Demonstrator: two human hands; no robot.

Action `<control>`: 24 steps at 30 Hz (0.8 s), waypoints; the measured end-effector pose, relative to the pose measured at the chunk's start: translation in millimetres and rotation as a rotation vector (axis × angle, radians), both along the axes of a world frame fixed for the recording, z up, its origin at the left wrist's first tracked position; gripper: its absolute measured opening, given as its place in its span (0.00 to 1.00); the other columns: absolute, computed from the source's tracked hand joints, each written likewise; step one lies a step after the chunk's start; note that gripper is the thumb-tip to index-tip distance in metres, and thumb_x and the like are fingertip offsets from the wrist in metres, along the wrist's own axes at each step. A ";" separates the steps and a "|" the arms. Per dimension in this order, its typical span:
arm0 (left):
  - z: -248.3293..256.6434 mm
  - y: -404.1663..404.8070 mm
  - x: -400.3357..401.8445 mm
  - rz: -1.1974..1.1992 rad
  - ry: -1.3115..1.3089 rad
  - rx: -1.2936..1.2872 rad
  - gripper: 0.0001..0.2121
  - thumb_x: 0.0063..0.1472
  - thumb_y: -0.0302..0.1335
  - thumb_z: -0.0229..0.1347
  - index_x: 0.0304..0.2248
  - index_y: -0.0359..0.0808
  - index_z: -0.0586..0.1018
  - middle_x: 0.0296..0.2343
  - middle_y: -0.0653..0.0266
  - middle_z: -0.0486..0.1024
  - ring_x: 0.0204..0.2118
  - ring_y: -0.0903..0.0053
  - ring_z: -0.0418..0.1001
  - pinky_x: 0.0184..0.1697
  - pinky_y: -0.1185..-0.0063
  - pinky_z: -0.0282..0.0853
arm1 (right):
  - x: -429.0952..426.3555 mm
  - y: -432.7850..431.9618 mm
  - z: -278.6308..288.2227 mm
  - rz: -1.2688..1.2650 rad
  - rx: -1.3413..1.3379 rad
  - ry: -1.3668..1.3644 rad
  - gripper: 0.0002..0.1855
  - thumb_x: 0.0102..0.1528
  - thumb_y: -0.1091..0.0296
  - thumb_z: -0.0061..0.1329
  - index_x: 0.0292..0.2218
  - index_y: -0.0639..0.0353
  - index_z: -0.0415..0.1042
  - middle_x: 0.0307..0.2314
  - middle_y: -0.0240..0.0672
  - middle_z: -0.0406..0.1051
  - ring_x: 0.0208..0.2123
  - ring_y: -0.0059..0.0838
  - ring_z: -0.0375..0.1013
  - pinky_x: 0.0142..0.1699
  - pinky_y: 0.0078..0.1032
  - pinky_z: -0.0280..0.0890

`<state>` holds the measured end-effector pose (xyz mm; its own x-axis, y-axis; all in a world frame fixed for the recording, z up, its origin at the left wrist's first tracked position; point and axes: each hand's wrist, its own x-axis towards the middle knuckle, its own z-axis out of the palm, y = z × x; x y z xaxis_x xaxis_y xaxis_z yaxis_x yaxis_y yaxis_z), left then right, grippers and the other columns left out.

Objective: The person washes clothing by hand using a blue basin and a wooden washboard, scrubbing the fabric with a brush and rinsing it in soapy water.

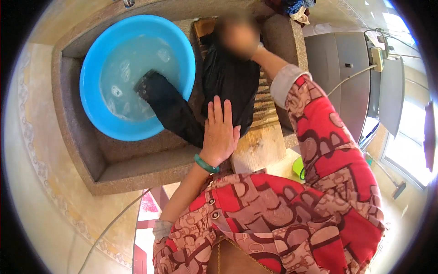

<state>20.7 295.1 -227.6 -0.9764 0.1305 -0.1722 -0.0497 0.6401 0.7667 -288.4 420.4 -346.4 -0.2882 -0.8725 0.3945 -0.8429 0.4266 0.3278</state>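
Observation:
A wet black garment (227,77) lies over a ridged wooden washboard (258,145). My left hand (220,132) rests flat on its near end, fingers extended and thumb out to the side; a green bangle (206,164) circles that wrist. At the far end of the cloth is my right hand (239,36), blurred, so its grip on the fabric cannot be made out. One length of black cloth (171,102) trails left over the rim of a blue plastic basin (90,102). Its end dips into cloudy water (137,54) with patches of foam.
A speckled stone sink (116,186) holds the basin and the washboard's far part. Part of a metal tap (128,3) shows above. Bunched fabrics (298,10) sit on the upper right corner. Right of the sink stands a grey appliance (337,68) beside a cable. Something bright green (298,167) is below.

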 end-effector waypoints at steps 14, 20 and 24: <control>-58.7 -55.1 -26.4 0.493 -0.541 0.789 0.44 0.43 0.35 0.63 0.54 0.26 0.52 0.49 0.42 0.61 0.53 0.62 0.60 0.55 0.74 0.56 | -41.8 -66.2 68.7 -0.339 0.478 -1.021 0.19 0.55 0.57 0.41 0.41 0.61 0.71 0.33 0.41 0.71 0.31 0.35 0.71 0.39 0.32 0.66; -12.8 -54.2 -17.4 0.454 -0.150 0.770 0.18 0.47 0.24 0.59 0.39 0.28 0.69 0.33 0.57 0.75 0.37 0.75 0.73 0.40 0.79 0.66 | -20.6 -3.6 164.0 -0.401 -0.353 -1.580 0.21 0.57 0.52 0.38 0.40 0.60 0.71 0.30 0.39 0.73 0.28 0.33 0.72 0.37 0.33 0.68; 88.5 -54.4 -22.0 0.391 0.261 0.419 0.14 0.48 0.18 0.56 0.37 0.31 0.72 0.27 0.59 0.74 0.30 0.82 0.72 0.34 0.83 0.67 | -10.5 24.5 214.3 -0.416 -0.964 -2.187 0.16 0.56 0.61 0.40 0.36 0.65 0.72 0.26 0.35 0.74 0.24 0.25 0.73 0.29 0.21 0.68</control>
